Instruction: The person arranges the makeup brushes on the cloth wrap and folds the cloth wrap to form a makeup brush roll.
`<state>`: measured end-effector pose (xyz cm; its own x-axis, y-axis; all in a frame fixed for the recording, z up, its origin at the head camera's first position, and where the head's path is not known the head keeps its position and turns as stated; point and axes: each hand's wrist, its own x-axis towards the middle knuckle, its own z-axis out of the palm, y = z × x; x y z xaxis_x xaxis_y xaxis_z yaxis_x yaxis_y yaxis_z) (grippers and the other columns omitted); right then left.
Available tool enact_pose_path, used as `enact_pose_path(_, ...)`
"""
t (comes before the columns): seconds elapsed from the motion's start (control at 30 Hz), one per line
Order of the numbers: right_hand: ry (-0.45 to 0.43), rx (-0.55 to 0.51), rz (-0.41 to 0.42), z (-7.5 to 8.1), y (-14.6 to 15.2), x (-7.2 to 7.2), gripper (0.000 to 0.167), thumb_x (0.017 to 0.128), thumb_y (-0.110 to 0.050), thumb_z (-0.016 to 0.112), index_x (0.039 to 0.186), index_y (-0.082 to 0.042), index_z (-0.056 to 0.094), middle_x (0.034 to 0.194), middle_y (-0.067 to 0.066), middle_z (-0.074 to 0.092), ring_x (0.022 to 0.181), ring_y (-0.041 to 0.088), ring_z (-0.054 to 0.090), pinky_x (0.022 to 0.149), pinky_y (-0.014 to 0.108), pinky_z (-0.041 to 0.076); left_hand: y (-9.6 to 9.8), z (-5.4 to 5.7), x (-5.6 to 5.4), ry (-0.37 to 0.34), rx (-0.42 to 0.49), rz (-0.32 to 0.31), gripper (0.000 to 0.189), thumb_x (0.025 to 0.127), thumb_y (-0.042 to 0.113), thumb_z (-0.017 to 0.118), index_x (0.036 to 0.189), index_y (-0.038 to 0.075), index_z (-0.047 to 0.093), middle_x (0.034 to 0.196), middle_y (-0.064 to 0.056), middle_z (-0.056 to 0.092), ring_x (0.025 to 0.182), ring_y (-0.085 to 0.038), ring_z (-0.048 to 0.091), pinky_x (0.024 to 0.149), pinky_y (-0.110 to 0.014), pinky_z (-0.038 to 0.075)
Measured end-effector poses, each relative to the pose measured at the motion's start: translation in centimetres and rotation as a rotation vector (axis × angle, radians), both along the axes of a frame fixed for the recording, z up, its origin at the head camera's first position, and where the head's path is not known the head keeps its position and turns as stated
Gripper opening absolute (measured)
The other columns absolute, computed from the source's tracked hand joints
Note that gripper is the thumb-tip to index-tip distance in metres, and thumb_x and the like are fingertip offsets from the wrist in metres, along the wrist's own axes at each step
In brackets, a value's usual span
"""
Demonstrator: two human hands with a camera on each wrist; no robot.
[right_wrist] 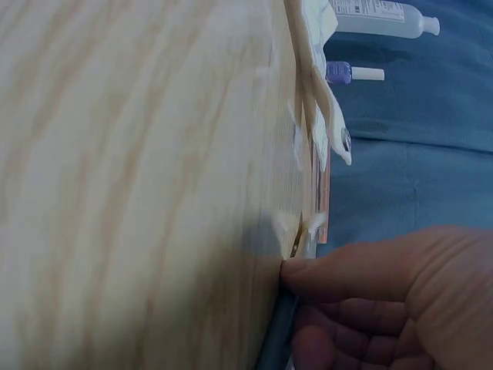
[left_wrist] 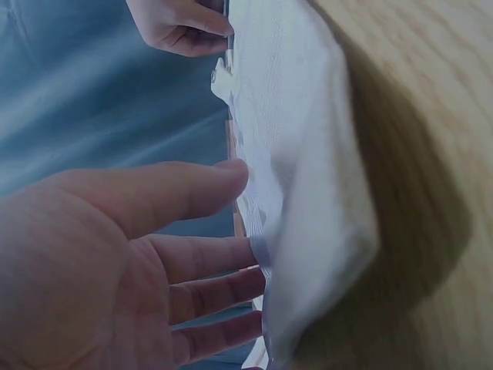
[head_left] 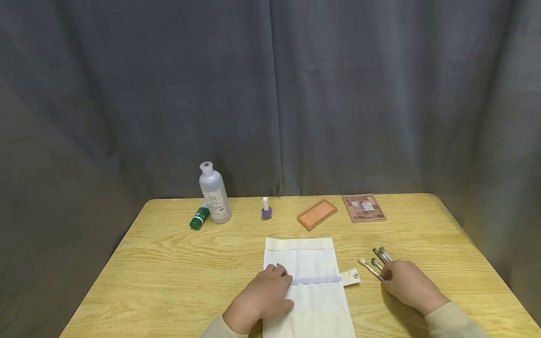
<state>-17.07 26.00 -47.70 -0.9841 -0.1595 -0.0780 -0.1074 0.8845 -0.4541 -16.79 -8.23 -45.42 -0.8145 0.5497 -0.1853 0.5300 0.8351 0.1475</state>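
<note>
A white fabric brush roll (head_left: 314, 300) lies unfolded at the front middle of the table, with a snap tab (head_left: 350, 277) sticking out on its right. My left hand (head_left: 268, 292) rests on its left side; in the left wrist view the extended fingers (left_wrist: 212, 258) touch the fabric. To the right of the roll, my right hand (head_left: 409, 285) pinches the handle of a makeup brush (head_left: 370, 268) with a pale tip. Several other makeup brushes (head_left: 382, 254) with dark tips lie by the fingers, their handles partly hidden beneath the hand. The right thumb (right_wrist: 339, 270) presses low against the tabletop.
Along the back stand a clear bottle (head_left: 214, 192) and a purple nail polish bottle (head_left: 266, 210). A green tube (head_left: 199, 217) lies against the clear bottle. Toward the right are an orange palette (head_left: 317, 214) and an eyeshadow palette (head_left: 364, 208). A grey curtain (head_left: 270, 94) hangs behind.
</note>
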Motion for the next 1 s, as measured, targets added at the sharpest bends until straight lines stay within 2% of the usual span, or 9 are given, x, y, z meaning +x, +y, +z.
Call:
enact_pose_path(0.1, 0.001, 0.020, 0.001, 0.1, -0.4, 0.1, 0.003, 0.083, -0.007, 0.073, 0.081, -0.006, 0.071, 0.078, 0.001, 0.065, 0.066, 0.015, 0.051, 0.059, 0.033, 0.045, -0.1, 0.0, 0.1, -0.001, 0.000, -0.002, 0.053, 0.088, 0.036, 0.069, 0.133, 0.008, 0.064, 0.125, -0.002, 0.059, 0.117, -0.020, 0.050, 0.104, -0.033, 0.042)
enact_pose_path(0.23, -0.018, 0.007, -0.004, 0.6, -0.9, 0.1, 0.008, 0.084, -0.010, 0.069, 0.078, -0.006, 0.069, 0.071, 0.000, 0.060, 0.059, 0.014, 0.048, 0.052, 0.028, 0.040, -0.2, 0.0, 0.1, -0.013, 0.017, 0.002, 0.052, 0.088, 0.035, 0.068, 0.134, 0.011, 0.064, 0.126, -0.002, 0.059, 0.119, -0.020, 0.050, 0.104, -0.034, 0.043)
enact_pose_path(0.37, 0.028, -0.029, 0.010, 1.9, -1.5, -0.4, 0.013, 0.086, -0.014, 0.066, 0.075, -0.009, 0.060, 0.062, -0.002, 0.050, 0.053, 0.012, 0.042, 0.049, 0.026, 0.034, -0.3, 0.0, 0.0, -0.034, 0.040, 0.014, 0.049, 0.088, 0.035, 0.069, 0.132, 0.013, 0.065, 0.125, -0.002, 0.059, 0.119, -0.020, 0.050, 0.103, -0.035, 0.044)
enact_pose_path(0.47, 0.081, -0.090, 0.047, 3.2, -2.1, -0.9, 0.009, 0.086, -0.011, 0.065, 0.092, -0.005, 0.060, 0.065, -0.002, 0.050, 0.053, 0.011, 0.042, 0.048, 0.026, 0.036, -0.3, 0.0, 0.0, -0.038, 0.052, 0.016, 0.048, 0.088, 0.035, 0.070, 0.131, 0.014, 0.066, 0.123, -0.001, 0.060, 0.116, -0.019, 0.051, 0.101, -0.035, 0.045)
enact_pose_path(0.53, 0.110, -0.133, 0.073, 4.0, -2.6, -1.3, 0.028, 0.085, -0.006, 0.063, 0.113, -0.001, 0.059, 0.070, -0.002, 0.054, 0.055, 0.011, 0.045, 0.050, 0.027, 0.040, -0.3, 0.0, 0.0, -0.037, 0.063, 0.017, 0.047, 0.088, 0.034, 0.071, 0.130, 0.014, 0.067, 0.120, 0.000, 0.061, 0.113, -0.018, 0.052, 0.099, -0.034, 0.046)
enact_pose_path(0.6, 0.150, -0.178, 0.107, 4.7, -3.1, -1.7, 0.052, 0.085, -0.002, 0.062, 0.136, -0.001, 0.050, 0.076, -0.002, 0.057, 0.057, 0.011, 0.048, 0.051, 0.027, 0.042, -0.4, -0.1, -0.1, -0.035, 0.075, 0.017, 0.047, 0.087, 0.033, 0.071, 0.130, 0.014, 0.067, 0.118, 0.001, 0.060, 0.110, -0.017, 0.051, 0.097, -0.033, 0.046)
enact_pose_path(0.67, 0.196, -0.219, 0.126, 5.1, -3.6, -2.3, 0.070, 0.085, 0.001, 0.062, 0.150, -0.006, 0.038, 0.081, -0.001, 0.061, 0.061, 0.011, 0.052, 0.053, 0.027, 0.044, -0.5, -0.1, -0.2, -0.041, 0.090, 0.020, 0.048, 0.086, 0.032, 0.071, 0.130, 0.015, 0.067, 0.116, 0.001, 0.060, 0.108, -0.016, 0.051, 0.096, -0.032, 0.046)
enact_pose_path(0.8, 0.254, -0.342, 0.125, 5.4, -4.9, -3.5, 0.087, 0.084, 0.004, 0.063, 0.159, -0.017, 0.025, 0.094, 0.005, 0.062, 0.069, 0.014, 0.061, 0.056, 0.028, 0.049, -0.7, -0.2, -0.3, -0.063, 0.118, 0.024, 0.049, 0.085, 0.031, 0.072, 0.131, 0.016, 0.067, 0.115, 0.002, 0.059, 0.106, -0.015, 0.050, 0.094, -0.031, 0.046)
enact_pose_path(1.0, 0.253, -0.563, 0.101, 5.4, -7.0, -5.2, 0.092, 0.087, 0.008, 0.065, 0.161, -0.019, 0.019, 0.103, 0.014, 0.059, 0.075, 0.021, 0.066, 0.064, 0.029, 0.056, -0.8, -0.6, -0.2, -0.059, 0.136, 0.011, 0.050, 0.084, 0.031, 0.072, 0.133, 0.019, 0.066, 0.115, 0.004, 0.058, 0.108, -0.013, 0.050, 0.094, -0.030, 0.046)
